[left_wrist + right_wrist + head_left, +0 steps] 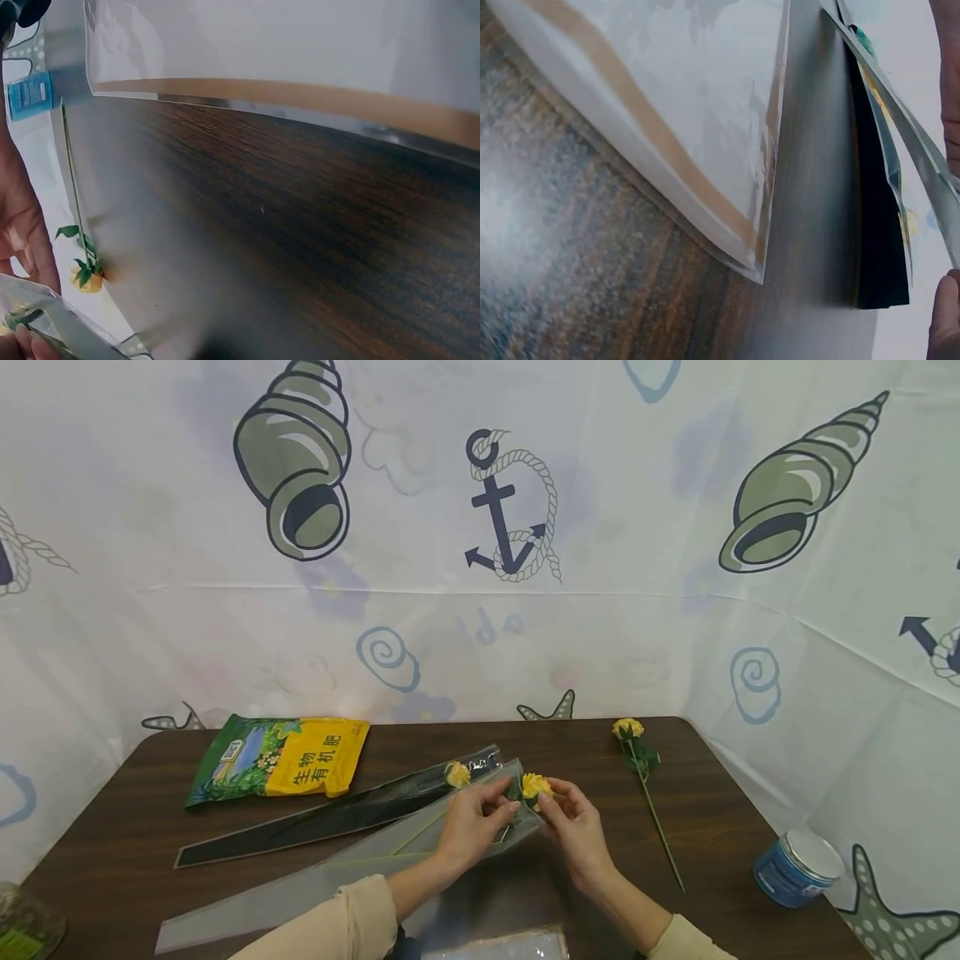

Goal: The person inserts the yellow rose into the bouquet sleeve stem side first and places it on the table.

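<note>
Over the middle of the table, my left hand pinches the mouth of a long, tapering clear-and-grey flower sleeve. A yellow artificial rose stands at that mouth, its green stem showing through the film inside. Thumb and fingers of my right hand hold the bloom from the right, close by the sleeve's edge. Behind lies a black sleeve with another yellow rose in its wide end. In the left wrist view, the sleeve's edge shows near my left fingertips.
A single yellow rose lies on the right of the dark wooden table. Nearby stands a blue can. A green-and-yellow fertilizer bag lies at the back left, a jar at the front left. Clear sleeves lie at the front edge.
</note>
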Demonstrator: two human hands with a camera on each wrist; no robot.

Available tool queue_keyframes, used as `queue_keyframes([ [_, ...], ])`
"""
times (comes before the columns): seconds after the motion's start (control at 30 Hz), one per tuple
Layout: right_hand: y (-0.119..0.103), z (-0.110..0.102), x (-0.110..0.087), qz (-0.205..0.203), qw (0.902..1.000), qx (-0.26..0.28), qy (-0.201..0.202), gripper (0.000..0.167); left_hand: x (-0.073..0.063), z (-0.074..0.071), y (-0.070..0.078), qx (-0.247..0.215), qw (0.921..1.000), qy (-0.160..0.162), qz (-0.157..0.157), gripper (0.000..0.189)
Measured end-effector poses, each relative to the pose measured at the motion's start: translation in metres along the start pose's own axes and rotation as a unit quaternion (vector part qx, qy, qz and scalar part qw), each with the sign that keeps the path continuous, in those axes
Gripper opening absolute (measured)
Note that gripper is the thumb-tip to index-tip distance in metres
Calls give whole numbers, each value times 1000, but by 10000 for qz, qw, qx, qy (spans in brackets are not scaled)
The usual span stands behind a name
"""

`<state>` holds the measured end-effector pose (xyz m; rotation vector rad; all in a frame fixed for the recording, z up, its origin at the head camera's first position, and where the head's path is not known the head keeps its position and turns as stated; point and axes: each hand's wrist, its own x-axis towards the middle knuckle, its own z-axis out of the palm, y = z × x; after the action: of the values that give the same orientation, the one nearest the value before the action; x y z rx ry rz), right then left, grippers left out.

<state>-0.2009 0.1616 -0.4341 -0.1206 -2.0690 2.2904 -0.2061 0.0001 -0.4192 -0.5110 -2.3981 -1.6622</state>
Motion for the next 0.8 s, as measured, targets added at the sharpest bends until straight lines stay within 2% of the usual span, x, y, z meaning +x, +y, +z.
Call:
queue_keyframes([
  [0.1, 0, 1, 0, 31, 10000, -86, -39, 35, 0, 0, 1, 7, 10000, -27, -53, 37],
  [0.33, -1, 1, 0, 84, 9997, -193, -117, 37, 0, -1, 0, 67, 9999, -22, 93, 36],
  [0.6, -1, -1, 2, 135, 9993, -300, -183, 32, -1, 0, 1, 115, 9998, -87, 97, 37],
  [0.8, -1, -3, -1, 222, 9983, -329, -426, 34, 0, 0, -2, 110, 9998, -49, 154, 36],
])
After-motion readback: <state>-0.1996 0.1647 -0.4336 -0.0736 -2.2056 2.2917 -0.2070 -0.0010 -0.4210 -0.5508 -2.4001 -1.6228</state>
